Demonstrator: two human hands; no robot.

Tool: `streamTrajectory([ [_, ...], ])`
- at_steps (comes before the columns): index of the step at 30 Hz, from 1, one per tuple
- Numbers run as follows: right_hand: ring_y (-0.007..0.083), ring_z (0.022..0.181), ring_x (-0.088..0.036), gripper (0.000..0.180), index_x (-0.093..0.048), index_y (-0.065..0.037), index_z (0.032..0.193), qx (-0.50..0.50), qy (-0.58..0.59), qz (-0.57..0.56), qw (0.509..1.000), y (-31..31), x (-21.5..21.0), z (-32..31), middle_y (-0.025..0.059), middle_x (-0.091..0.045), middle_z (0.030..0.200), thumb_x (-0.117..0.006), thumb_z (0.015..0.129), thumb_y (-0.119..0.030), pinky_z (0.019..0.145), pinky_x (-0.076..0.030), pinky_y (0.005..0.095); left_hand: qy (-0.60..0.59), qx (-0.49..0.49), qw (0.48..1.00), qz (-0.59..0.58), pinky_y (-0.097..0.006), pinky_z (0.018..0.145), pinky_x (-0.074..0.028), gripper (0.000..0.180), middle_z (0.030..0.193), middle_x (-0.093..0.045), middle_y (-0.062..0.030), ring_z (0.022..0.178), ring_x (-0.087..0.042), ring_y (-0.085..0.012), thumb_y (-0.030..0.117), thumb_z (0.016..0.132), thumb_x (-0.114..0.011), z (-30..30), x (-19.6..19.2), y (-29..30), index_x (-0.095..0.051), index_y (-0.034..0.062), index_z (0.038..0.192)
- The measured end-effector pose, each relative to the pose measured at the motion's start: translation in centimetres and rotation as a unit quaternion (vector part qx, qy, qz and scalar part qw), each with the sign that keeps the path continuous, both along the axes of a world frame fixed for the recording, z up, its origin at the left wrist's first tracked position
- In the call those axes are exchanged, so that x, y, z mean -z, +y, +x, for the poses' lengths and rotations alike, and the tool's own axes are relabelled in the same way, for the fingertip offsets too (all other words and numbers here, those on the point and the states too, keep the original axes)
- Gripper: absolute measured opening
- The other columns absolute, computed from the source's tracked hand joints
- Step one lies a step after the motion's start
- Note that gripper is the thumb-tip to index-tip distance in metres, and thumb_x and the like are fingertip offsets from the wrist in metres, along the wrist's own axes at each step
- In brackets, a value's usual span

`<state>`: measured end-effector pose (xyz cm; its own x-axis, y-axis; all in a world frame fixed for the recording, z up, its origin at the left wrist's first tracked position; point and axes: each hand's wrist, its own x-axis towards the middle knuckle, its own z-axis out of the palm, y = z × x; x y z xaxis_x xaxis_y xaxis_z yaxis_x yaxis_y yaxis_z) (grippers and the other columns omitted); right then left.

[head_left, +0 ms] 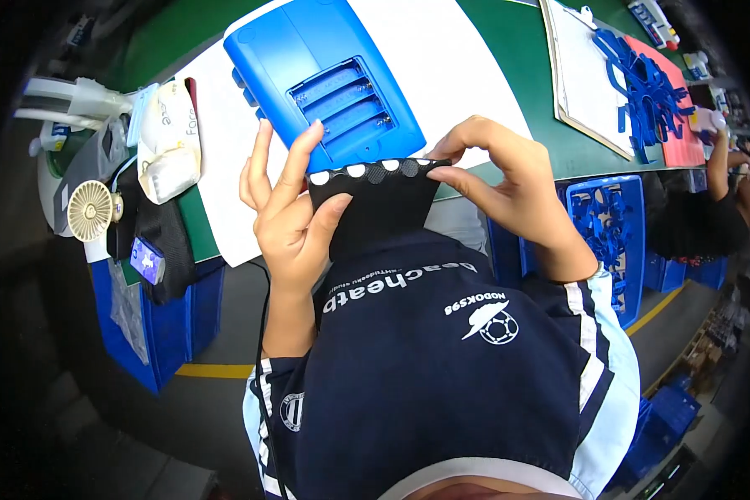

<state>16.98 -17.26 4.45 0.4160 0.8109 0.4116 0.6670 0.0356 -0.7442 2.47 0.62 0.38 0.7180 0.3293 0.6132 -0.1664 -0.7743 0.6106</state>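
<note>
A black sheet (383, 200) with a row of round white and dark textured dots along its upper edge is held up in front of my chest. My right hand (512, 179) pinches its upper right corner between thumb and index finger. At the sheet's left side, my left hand (292, 217) has its thumb laid over the face, while its other fingers are spread upward. Just beyond lies a blue plastic device (304, 54), its open battery compartment (346, 104) facing up with no batteries in it. My left index fingertip is at the device's near left edge.
White paper (467, 67) covers the green table. To the left are a small fan (90, 210), a pouch (168, 150) and a blue bin (142, 333). Blue strips (642, 83) lie far right; below them stands a blue crate (629, 242). Another person's arm (715, 167) shows beyond.
</note>
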Motion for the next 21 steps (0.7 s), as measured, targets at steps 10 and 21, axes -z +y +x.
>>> streamTrajectory([
  [10,0.0201,0.087,-0.059,0.013,-0.057,0.0,0.081,0.025,-0.059,0.008,0.998,-0.1,0.2,1.6,0.0121,-0.059,0.091,-0.067,0.072,0.0,0.075,-0.046,0.0278,0.048,0.033,0.998,0.004,-0.052,0.103,-0.009,0.033,0.129,-0.05,-0.0115,0.132,-0.023,-0.0385,0.029,0.069,-0.069,-0.7,-0.4,0.4,-0.063,-0.0018,0.061],
  [21,0.0161,0.098,-0.054,0.008,-0.063,0.002,0.082,0.014,0.313,0.068,0.947,2.5,3.1,0.3,0.0146,-0.049,0.115,-0.063,0.078,-0.005,0.083,-0.046,0.0271,0.046,0.058,0.997,-0.008,-0.055,0.103,-0.007,0.033,0.131,-0.047,-0.0125,0.133,-0.02,-0.0404,0.028,0.067,-0.071,-0.6,-0.1,0.7,-0.06,-0.0027,0.059],
])
